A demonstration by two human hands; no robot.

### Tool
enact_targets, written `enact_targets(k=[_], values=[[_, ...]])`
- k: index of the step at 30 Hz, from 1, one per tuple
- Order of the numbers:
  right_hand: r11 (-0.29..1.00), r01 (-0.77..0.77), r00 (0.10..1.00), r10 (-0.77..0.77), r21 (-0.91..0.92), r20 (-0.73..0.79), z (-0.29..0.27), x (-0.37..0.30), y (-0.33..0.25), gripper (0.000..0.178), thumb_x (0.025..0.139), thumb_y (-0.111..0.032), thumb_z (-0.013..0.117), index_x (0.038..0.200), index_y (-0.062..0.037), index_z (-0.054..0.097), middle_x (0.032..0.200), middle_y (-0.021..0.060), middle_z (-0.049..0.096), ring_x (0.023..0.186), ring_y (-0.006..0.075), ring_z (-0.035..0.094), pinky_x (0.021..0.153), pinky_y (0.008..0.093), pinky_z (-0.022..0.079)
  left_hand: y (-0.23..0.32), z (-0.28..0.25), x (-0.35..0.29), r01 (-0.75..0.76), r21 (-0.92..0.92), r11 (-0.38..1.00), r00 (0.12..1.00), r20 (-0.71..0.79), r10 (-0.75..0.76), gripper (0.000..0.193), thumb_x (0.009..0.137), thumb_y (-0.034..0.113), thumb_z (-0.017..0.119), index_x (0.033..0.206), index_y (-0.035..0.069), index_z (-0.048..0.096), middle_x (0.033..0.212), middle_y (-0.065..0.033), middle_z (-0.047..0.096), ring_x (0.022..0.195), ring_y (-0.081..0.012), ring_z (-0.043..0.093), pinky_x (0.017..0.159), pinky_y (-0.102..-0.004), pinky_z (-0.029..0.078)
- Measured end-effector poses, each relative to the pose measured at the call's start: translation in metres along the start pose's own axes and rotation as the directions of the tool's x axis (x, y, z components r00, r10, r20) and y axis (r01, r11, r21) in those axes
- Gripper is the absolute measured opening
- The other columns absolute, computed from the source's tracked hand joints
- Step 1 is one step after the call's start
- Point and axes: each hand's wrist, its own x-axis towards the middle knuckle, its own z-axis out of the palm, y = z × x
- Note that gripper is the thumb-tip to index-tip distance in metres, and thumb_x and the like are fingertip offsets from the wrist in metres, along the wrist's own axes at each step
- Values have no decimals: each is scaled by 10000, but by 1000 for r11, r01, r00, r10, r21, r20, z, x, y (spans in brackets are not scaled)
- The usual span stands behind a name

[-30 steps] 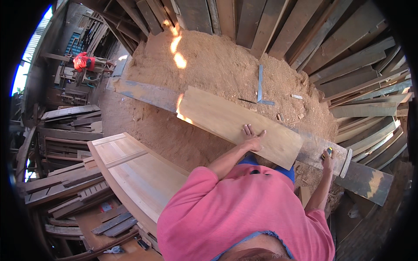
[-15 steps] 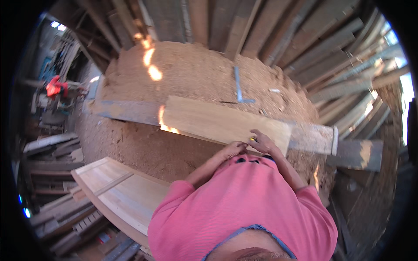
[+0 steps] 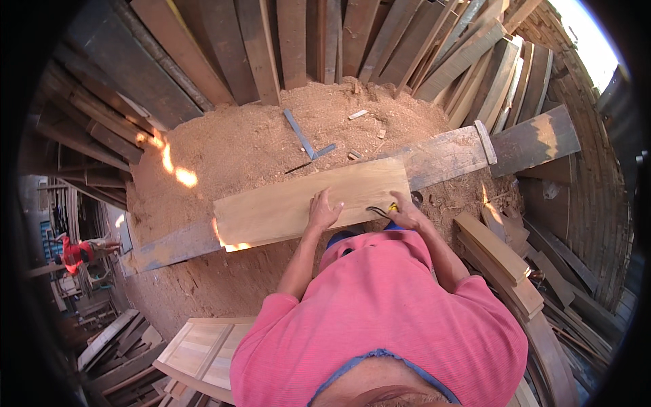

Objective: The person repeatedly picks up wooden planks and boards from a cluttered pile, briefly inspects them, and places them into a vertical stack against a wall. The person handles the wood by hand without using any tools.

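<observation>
Now your left hand [image 3: 323,211] lay flat and open on the pale plank [image 3: 308,203], where both had met, while your right hand [image 3: 405,216] gripped a yellow-black tool [image 3: 384,209].

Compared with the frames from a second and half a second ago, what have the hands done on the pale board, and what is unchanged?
The right hand, out at the board's right end a second ago, has come in to the near edge of the pale board, gripping a small yellow-and-black tool. The left hand stays pressed flat on the board. The board still lies across the grey beam, and the metal square remains on the sawdust.
</observation>
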Motion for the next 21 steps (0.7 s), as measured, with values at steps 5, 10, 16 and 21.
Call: enact_targets(k=[5,10,16,21], values=[[976,-205,905,162,-70,-393,-81,15,79,759,912,-317,690,1525,27,402,1359,329,618,1261,437,621,1078,468,483,19,-7,37,117,193,974,983,118,-142,923,878,435,760,1593,25,343,1650,-334,243,1551,-456,229,1276,-504,215],[921,-382,758,266,-75,-595,-160,74,116,730,898,-342,725,1499,-29,453,1363,291,610,1286,454,571,1085,523,463,48,20,35,160,467,869,920,248,-303,1129,867,492,775,1672,57,114,1664,-417,-4,1573,-542,-3,1286,-558,130],[908,-386,773,221,-164,-595,-198,113,122,684,880,-309,754,1470,-111,471,1430,238,515,1296,454,517,1057,555,481,48,41,40,200,586,786,871,261,-416,1247,845,531,802,1681,95,-14,1654,-426,-120,1556,-569,-129,1273,-612,64],[895,-318,715,9,-313,-699,-198,104,112,601,901,-305,715,1428,-74,542,1404,252,563,1245,443,557,1043,539,481,45,42,37,210,553,806,889,234,-393,1258,836,474,830,1683,110,-25,1653,-423,-131,1561,-556,-135,1277,-599,41]])
